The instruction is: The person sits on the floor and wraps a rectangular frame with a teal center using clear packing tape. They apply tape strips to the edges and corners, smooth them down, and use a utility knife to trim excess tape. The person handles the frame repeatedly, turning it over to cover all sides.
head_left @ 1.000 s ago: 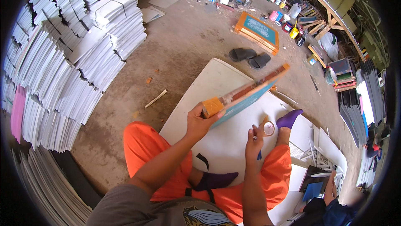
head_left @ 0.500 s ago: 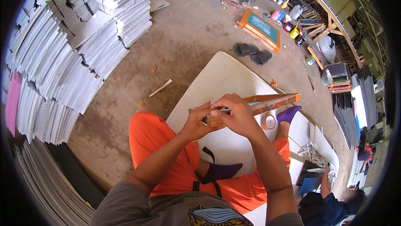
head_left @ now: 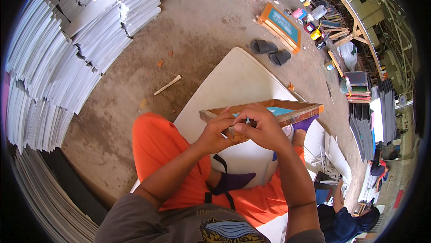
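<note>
from my station, my left grip (head_left: 218,131) holds the wooden frame (head_left: 309,110) by its near corner, probably to steady it; my right grip (head_left: 261,127) curls over that corner, whether pinching anything i can't tell. below both lies white board (head_left: 235,74).

At the centre of the frame, one left hand (head_left: 216,132) and one right hand (head_left: 262,128) are counted, with one wood-edged screen (head_left: 280,110). A second wood-edged screen (head_left: 280,24) is seen at upper right, above two black sandals (head_left: 280,57). Two purple socks (head_left: 233,183) are shown, one at lower centre, one right of centre. One pale strip (head_left: 167,85) is seen left of centre.
</note>
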The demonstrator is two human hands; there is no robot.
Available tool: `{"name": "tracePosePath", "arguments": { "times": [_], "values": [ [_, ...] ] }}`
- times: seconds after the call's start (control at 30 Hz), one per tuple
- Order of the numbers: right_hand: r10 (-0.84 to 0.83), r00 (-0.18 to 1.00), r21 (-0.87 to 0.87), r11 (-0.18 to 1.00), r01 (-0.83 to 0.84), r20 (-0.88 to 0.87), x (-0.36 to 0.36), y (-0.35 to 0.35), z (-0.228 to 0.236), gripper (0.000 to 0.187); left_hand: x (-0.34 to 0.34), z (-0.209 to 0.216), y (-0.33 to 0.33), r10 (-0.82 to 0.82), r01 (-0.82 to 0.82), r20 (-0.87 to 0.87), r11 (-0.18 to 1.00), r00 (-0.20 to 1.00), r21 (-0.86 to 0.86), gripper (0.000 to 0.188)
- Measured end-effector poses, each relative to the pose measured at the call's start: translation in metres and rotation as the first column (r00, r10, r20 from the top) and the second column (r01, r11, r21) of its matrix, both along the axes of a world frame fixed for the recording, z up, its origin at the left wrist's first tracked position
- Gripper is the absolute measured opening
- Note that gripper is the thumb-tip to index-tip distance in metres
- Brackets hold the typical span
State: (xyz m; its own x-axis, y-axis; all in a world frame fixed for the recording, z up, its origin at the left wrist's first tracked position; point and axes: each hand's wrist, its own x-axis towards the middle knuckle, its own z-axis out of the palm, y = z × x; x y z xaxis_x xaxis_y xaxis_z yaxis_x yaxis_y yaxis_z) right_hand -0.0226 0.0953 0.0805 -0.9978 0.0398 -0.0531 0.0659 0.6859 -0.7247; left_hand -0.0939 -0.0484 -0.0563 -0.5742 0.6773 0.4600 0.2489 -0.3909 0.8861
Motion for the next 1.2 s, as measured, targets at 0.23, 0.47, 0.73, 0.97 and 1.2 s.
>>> {"name": "tracePosePath", "arguments": {
  "times": [0.23, 0.47, 0.73, 0.97, 1.2],
  "values": [
    [0.012, 1.0, 0.022, 1.0, -0.011, -0.014, 0.001, 0.003, -0.004, 0.015, -0.001, -0.001, -0.001, -0.003, 0.003, -0.017, 1.0, 1.0, 0.005, 0.039],
    [-0.088, 0.986, -0.054, 0.994, 0.097, 0.144, -0.004, 0.001, 0.0, 0.011, -0.007, 0.008, -0.008, -0.037, 0.036, 0.023, 0.999, 0.999, 0.039, 0.048],
    [-0.753, 0.407, -0.532, 0.655, 0.537, -0.517, 0.075, 0.066, -0.045, 0.012, -0.005, -0.003, 0.0, 0.054, -0.054, 0.001, 0.998, 0.999, 0.013, 0.045],
    [-0.932, 0.142, -0.035, 0.163, 0.986, -0.333, 0.211, 0.165, -0.253, 0.025, -0.005, -0.008, 0.009, 0.171, -0.174, 0.07, 0.984, 0.983, 0.029, 0.059],
    [-0.928, 0.373, 0.753, 0.258, 0.605, 0.018, 0.253, 0.139, -0.318, 0.034, -0.012, -0.006, 0.011, 0.186, -0.193, 0.092, 0.979, 0.978, 0.071, 0.064]
  ]
}}
